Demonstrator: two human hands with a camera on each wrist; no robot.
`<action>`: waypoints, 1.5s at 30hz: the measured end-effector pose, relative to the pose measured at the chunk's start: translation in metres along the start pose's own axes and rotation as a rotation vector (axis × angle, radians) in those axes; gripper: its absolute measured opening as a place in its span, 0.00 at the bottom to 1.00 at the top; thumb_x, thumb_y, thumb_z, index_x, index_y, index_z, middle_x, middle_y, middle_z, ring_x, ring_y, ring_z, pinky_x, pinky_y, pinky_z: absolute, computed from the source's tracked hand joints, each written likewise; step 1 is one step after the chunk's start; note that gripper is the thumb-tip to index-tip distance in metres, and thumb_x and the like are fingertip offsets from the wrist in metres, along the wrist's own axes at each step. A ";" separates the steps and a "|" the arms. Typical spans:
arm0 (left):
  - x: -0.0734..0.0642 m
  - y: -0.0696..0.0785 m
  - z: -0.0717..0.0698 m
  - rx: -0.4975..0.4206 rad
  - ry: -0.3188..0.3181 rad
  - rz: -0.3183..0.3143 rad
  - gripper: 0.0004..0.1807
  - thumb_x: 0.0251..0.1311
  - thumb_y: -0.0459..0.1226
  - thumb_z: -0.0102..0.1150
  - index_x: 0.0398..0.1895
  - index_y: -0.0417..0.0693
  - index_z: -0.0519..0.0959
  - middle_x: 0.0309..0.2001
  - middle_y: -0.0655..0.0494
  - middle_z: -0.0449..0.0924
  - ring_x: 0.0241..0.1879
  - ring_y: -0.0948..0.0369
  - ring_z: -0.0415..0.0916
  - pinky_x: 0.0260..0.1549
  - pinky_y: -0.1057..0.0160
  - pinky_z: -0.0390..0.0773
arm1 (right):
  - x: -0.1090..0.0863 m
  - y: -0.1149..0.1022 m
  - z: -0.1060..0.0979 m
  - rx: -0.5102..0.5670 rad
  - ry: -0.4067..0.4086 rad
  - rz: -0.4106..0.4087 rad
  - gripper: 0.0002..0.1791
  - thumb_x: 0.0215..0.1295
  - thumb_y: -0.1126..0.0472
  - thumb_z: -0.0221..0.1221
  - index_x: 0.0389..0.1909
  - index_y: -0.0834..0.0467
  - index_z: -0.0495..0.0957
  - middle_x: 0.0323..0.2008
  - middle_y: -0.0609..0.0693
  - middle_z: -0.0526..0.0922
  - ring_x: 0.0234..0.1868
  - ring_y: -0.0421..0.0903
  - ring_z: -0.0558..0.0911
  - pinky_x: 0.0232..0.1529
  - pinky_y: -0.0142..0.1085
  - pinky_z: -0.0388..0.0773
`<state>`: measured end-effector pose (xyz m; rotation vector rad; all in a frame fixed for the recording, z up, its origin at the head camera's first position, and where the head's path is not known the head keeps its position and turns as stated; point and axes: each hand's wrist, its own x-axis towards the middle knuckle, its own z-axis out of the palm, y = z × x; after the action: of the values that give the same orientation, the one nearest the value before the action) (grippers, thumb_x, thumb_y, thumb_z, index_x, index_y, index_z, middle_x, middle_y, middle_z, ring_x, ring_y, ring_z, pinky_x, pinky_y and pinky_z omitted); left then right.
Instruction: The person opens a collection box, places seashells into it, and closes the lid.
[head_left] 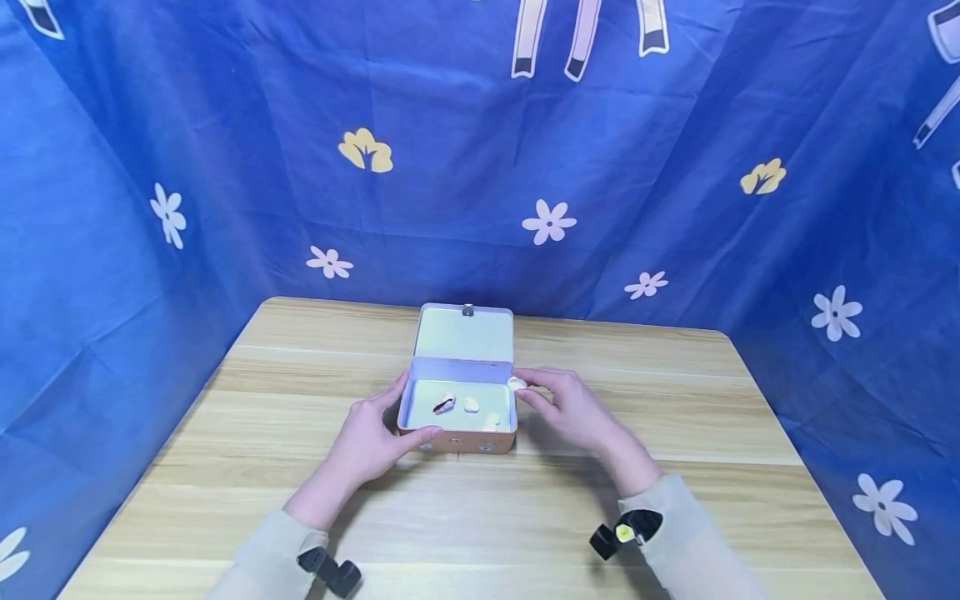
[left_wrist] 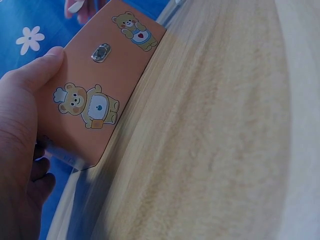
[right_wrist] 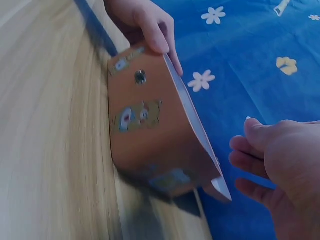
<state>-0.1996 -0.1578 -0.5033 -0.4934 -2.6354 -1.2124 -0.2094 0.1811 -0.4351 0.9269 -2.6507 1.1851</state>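
An orange tin box (left_wrist: 80, 100) with bear pictures and a metal clasp stands on the table, its lid (head_left: 465, 332) raised at the back. My left hand (head_left: 367, 437) grips the box's left front corner, thumb on the front wall and fingers along the left side. Inside lie a spiral seashell (head_left: 444, 403) with a dark opening, a small white shell (head_left: 471, 405) and another pale piece (head_left: 492, 419) near the front right. Over the right rim, my right hand (head_left: 573, 408) pinches a white shell (head_left: 517, 383) between thumb and fingers. In the right wrist view, that hand mostly hides the shell.
The box sits toward the back of a wooden table (head_left: 300, 517). Behind the table and at both sides hangs a blue curtain (head_left: 450, 167) with flowers on it. Each wrist carries a black strap with a small camera.
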 end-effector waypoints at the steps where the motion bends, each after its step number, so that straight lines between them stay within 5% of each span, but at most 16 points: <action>1: 0.000 0.000 0.000 -0.001 -0.001 -0.001 0.63 0.48 0.68 0.77 0.80 0.42 0.65 0.68 0.35 0.74 0.68 0.42 0.73 0.67 0.40 0.72 | 0.003 -0.001 0.003 0.006 -0.012 -0.001 0.20 0.78 0.59 0.62 0.66 0.63 0.81 0.61 0.56 0.85 0.64 0.50 0.82 0.67 0.46 0.77; 16: 0.001 -0.001 0.001 0.005 0.009 0.016 0.61 0.49 0.65 0.79 0.80 0.42 0.66 0.67 0.35 0.75 0.62 0.46 0.79 0.63 0.41 0.77 | 0.037 -0.007 0.038 -0.005 -0.134 -0.055 0.20 0.78 0.61 0.63 0.65 0.66 0.81 0.59 0.57 0.86 0.63 0.51 0.83 0.67 0.44 0.77; 22: 0.001 -0.002 0.002 0.010 0.012 0.010 0.59 0.50 0.63 0.80 0.80 0.43 0.66 0.67 0.36 0.75 0.60 0.48 0.80 0.60 0.41 0.79 | 0.043 -0.006 0.047 -0.009 -0.157 -0.048 0.20 0.79 0.60 0.62 0.64 0.65 0.82 0.52 0.52 0.89 0.53 0.44 0.85 0.61 0.42 0.80; 29: 0.001 -0.002 0.002 0.000 0.004 0.003 0.60 0.50 0.63 0.80 0.81 0.44 0.65 0.68 0.36 0.75 0.46 0.53 0.81 0.52 0.47 0.80 | 0.046 -0.004 0.053 0.009 -0.167 -0.052 0.19 0.78 0.61 0.62 0.63 0.66 0.82 0.50 0.53 0.89 0.49 0.42 0.84 0.57 0.43 0.82; 37: 0.001 -0.002 0.002 0.000 0.000 -0.012 0.61 0.50 0.64 0.79 0.80 0.42 0.65 0.69 0.37 0.73 0.31 0.57 0.78 0.48 0.53 0.79 | 0.048 -0.002 0.057 -0.046 -0.175 -0.039 0.22 0.79 0.59 0.62 0.66 0.66 0.80 0.60 0.55 0.86 0.61 0.48 0.83 0.66 0.41 0.78; 40: 0.001 -0.002 0.002 0.003 0.003 -0.017 0.61 0.49 0.65 0.79 0.80 0.40 0.66 0.70 0.37 0.72 0.35 0.56 0.80 0.48 0.51 0.80 | 0.048 -0.001 0.056 -0.058 -0.163 -0.045 0.23 0.78 0.58 0.63 0.67 0.65 0.79 0.64 0.56 0.83 0.66 0.50 0.80 0.70 0.42 0.74; 45: 0.003 -0.003 0.005 -0.001 0.006 -0.002 0.61 0.50 0.63 0.80 0.79 0.37 0.66 0.69 0.35 0.73 0.64 0.46 0.77 0.60 0.41 0.79 | 0.039 0.001 0.046 -0.014 -0.093 -0.058 0.23 0.75 0.60 0.66 0.66 0.66 0.80 0.62 0.56 0.84 0.66 0.51 0.80 0.70 0.42 0.74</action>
<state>-0.2035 -0.1550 -0.5076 -0.4866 -2.6304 -1.2143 -0.2346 0.1295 -0.4551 1.0744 -2.6789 1.1367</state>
